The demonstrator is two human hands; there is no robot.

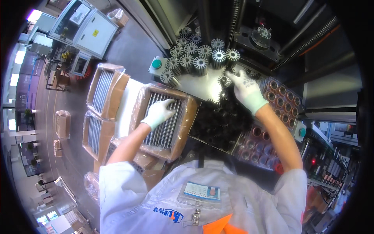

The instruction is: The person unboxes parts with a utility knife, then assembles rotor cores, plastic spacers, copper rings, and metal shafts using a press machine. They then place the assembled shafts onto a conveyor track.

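Note:
My left hand (160, 112), in a white glove, lies over a cardboard box (189, 117) lined with clear plastic. Rows of slim metal shafts (159, 135) fill that box, and my curled fingers pinch one near its upper end. My right hand (245, 86), also gloved, reaches to the right side of a metal plate (198, 86). Its fingers close around a slotted metal core (224, 80), partly hidden by the glove. Several upright slotted cores (201, 62) stand grouped at the back of the plate. More dark cores (222, 121) are heaped in front of it.
Right of the heap, clear trays (286, 97) hold copper-coloured ring parts. A fixture (261, 37) with one core sits inside the machine at the back. Green buttons (156, 64) flank the plate. More boxes of shafts (102, 91) stand at left.

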